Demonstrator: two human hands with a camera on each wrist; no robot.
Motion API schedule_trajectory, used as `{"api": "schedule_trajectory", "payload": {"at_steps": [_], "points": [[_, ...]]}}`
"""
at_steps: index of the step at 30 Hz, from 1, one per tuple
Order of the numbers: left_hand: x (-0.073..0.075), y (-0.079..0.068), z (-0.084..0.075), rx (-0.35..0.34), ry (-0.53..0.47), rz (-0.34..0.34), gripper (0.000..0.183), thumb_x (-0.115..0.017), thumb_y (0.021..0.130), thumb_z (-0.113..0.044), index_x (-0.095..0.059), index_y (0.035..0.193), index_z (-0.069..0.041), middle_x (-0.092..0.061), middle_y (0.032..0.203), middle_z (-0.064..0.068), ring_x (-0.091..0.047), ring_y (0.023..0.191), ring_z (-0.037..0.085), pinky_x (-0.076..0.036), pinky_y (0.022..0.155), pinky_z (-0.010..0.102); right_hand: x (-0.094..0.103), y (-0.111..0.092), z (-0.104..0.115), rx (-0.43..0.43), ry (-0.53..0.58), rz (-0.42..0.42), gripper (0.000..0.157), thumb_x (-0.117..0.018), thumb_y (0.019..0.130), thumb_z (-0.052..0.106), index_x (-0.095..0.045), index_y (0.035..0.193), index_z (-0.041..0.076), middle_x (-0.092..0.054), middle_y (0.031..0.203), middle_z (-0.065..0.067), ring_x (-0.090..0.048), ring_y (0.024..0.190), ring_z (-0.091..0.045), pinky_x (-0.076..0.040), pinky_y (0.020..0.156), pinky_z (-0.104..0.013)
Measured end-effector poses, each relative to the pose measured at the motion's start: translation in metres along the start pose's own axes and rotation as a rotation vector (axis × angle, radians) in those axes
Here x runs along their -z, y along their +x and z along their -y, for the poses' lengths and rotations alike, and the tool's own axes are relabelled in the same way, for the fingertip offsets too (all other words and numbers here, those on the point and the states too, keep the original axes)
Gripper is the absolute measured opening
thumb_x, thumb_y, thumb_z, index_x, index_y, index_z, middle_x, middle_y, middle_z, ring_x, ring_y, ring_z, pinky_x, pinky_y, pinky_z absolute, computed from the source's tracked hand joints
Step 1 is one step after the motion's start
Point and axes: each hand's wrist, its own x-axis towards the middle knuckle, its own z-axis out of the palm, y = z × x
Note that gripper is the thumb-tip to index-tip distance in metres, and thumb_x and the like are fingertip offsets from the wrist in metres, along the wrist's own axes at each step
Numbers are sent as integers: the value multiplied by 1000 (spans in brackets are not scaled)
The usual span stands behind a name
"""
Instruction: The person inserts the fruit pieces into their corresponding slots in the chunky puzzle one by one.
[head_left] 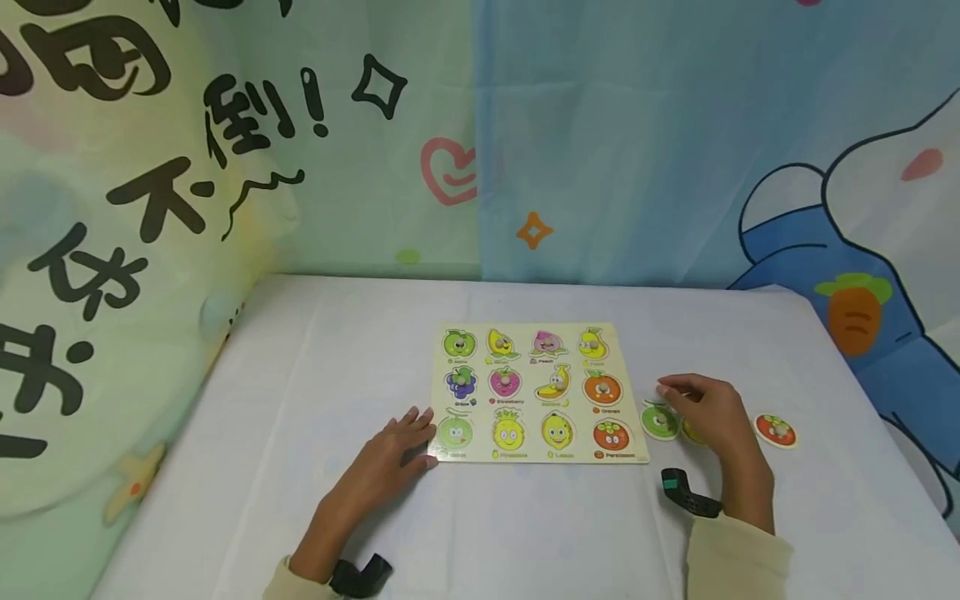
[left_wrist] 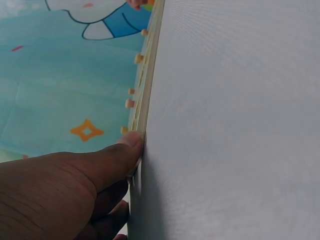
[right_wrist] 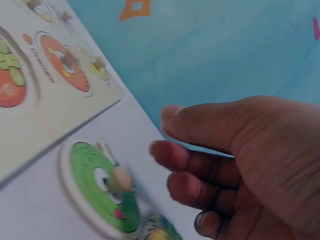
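A pale fruit puzzle board point(head_left: 528, 393) with knobbed pieces lies on the table. My left hand point(head_left: 397, 446) touches its left edge near the front corner, fingers spread; in the left wrist view the thumb point(left_wrist: 131, 140) presses the board's edge. To the right of the board, my right hand point(head_left: 701, 408) hovers with nothing between thumb and fingers. Just left of it lies a round green knobbed piece point(right_wrist: 95, 182). Another piece with yellow point(head_left: 692, 432) is mostly hidden under the hand. Farther right lies a red-orange persimmon piece point(head_left: 776, 431) with green leaves.
The board's front row shows knobless printed shapes, among them a pale green fruit point(head_left: 455, 432) and a persimmon point(head_left: 611, 435). A white cloth point(head_left: 540, 525) covers the table. A printed curtain point(head_left: 615, 150) hangs behind it. Black bands with mounts sit on both wrists.
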Motion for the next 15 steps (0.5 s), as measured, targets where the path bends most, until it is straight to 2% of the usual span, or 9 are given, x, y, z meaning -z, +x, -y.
{"api": "schedule_trajectory", "payload": {"at_steps": [4,9,15], "points": [[0,-1,1,6,-5,8,51,-74,87,-22,-60,133,-5,-45,146,2,-33,140,23,-25,115,46,-5,-5,-3,-5,-37,36,41,-59,97,34,-65,123,3,-62,115,-19,-53,98,-30,-47,75,-39],[0,1,0,-8,-8,6,51,-73,88,-23,-58,134,-5,-44,147,2,-32,141,23,-24,115,46,0,-15,-5,2,-61,20,40,-60,96,31,-65,122,1,-62,115,-21,-53,100,-33,-47,79,-45],[1,2,-1,-6,-10,11,53,-73,88,-24,-57,135,-5,-44,147,3,-31,141,24,-24,115,47,8,-21,-8,-19,-117,84,37,-62,95,26,-66,121,-2,-62,112,-22,-53,98,-34,-46,79,-49]]}}
